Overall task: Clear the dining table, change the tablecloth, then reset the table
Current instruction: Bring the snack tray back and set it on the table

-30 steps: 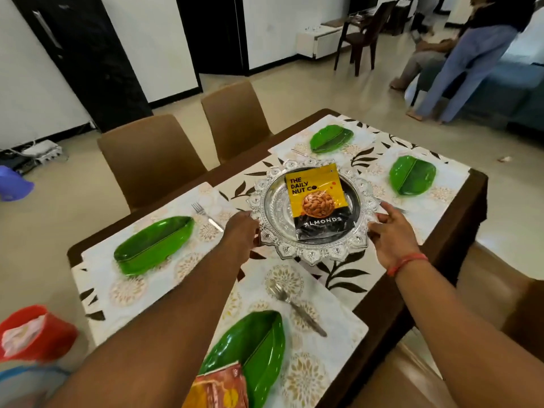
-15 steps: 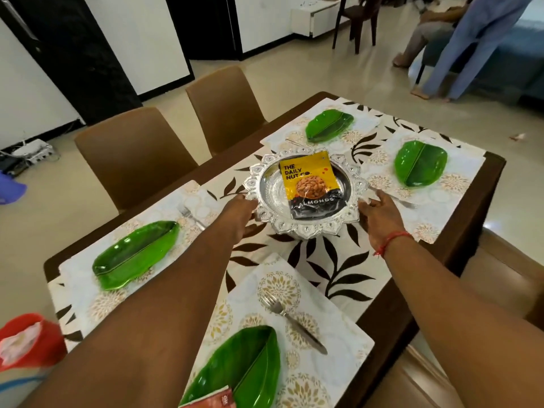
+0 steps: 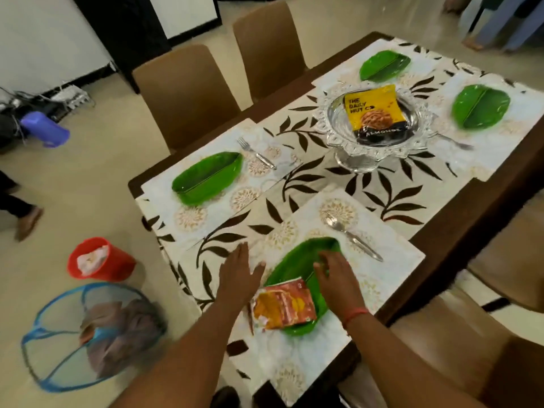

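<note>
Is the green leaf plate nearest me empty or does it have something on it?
Not empty. An orange and red snack packet lies flat on the near end of the green leaf plate, between the left hand and right hand.

Near edge of table [image 3: 471, 207]: leaf plate [image 3: 306, 263] on a placemat [image 3: 391, 257], snack packet [image 3: 284, 304] lying on the plate's near end, fork [image 3: 351, 235] to the plate's right. Left hand [image 3: 240, 272] just left of the plate, right hand [image 3: 335, 275] over it. Footed tray [image 3: 374, 148] further back at centre, almond packet [image 3: 375, 113] in it; bucket [image 3: 97, 259] and mesh basket [image 3: 88, 334] on the floor, left of the table.
</note>
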